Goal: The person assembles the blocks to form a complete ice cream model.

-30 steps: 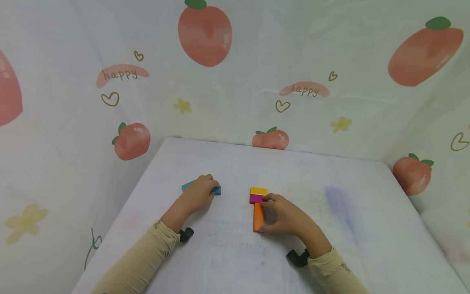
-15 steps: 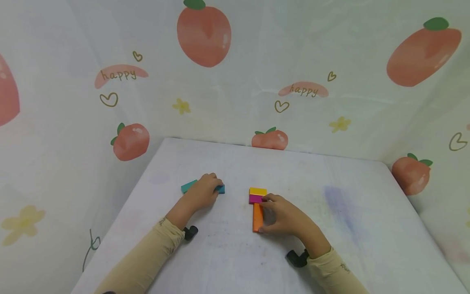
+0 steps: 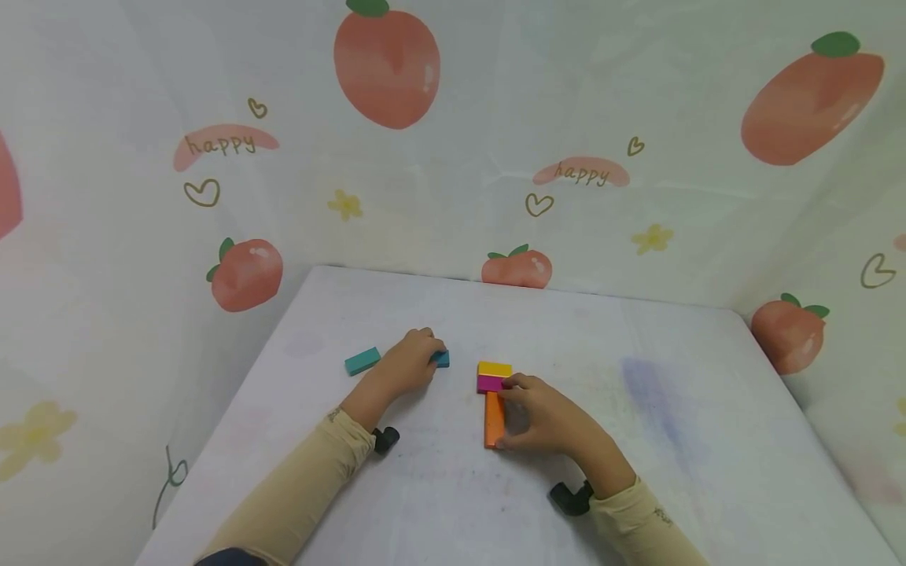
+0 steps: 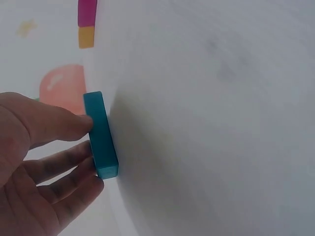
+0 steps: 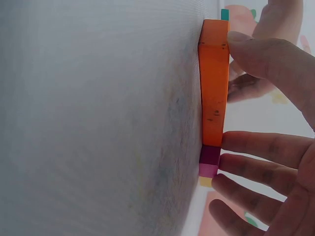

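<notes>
My left hand (image 3: 406, 367) pinches a small blue-teal block (image 4: 101, 137) between thumb and fingers, close over the table to the left of a row of blocks. An orange block (image 3: 495, 420) lies lengthwise towards me. At its far end sit a magenta block (image 3: 490, 384) and a yellow block (image 3: 495, 369), both crosswise. From the right side, my right hand (image 3: 548, 417) rests on this row. In the right wrist view, the thumb touches the orange block near its close end, and the extended fingertips lie by the magenta block.
A second teal block (image 3: 363, 361) lies alone on the white table (image 3: 425, 495), left of the left hand. Behind the table hangs a peach-printed cloth (image 3: 453, 157). Both wrists carry small black cameras, and the left sleeve (image 3: 297, 479) spans the front left.
My left hand has moved right with the blue-teal block, nearer the row, and the teal block behind it has come into full view. The right hand stays in place.
</notes>
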Tool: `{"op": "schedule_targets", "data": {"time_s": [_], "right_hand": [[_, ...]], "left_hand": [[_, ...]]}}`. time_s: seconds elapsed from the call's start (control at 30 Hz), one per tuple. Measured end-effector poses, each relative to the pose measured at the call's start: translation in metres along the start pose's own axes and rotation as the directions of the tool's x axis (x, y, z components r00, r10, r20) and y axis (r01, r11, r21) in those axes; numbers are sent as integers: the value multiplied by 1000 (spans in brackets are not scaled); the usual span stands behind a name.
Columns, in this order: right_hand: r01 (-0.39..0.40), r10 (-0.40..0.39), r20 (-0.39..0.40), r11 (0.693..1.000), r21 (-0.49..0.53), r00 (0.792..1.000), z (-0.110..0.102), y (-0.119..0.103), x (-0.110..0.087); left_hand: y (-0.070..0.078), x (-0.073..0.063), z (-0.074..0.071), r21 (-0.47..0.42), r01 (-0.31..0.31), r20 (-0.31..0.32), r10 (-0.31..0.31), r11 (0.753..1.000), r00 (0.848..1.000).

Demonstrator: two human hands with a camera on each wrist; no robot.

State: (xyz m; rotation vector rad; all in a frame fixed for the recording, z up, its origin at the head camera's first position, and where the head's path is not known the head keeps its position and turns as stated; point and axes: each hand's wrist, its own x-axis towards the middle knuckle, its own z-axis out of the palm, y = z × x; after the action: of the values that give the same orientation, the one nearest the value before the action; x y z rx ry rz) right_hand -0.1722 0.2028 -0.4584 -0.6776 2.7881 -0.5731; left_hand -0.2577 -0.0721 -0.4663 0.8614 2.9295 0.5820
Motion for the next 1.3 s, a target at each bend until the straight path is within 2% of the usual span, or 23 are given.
{"op": "schedule_targets", "data": {"time_s": [0.43, 1.0, 1.3], "right_hand": [[58, -58, -27, 998, -13, 998, -2, 1, -1], [16, -16, 2, 1000, 14, 1000, 1, 2, 1], [52, -52, -14, 999, 4, 999, -1, 1, 0]], "left_hand": [[16, 19, -1, -20, -6, 75, 7, 1000, 997], [33, 48, 10, -23, -19, 136, 22, 1000, 990], [46, 62, 14, -26, -28, 161, 32, 999, 987]]}}
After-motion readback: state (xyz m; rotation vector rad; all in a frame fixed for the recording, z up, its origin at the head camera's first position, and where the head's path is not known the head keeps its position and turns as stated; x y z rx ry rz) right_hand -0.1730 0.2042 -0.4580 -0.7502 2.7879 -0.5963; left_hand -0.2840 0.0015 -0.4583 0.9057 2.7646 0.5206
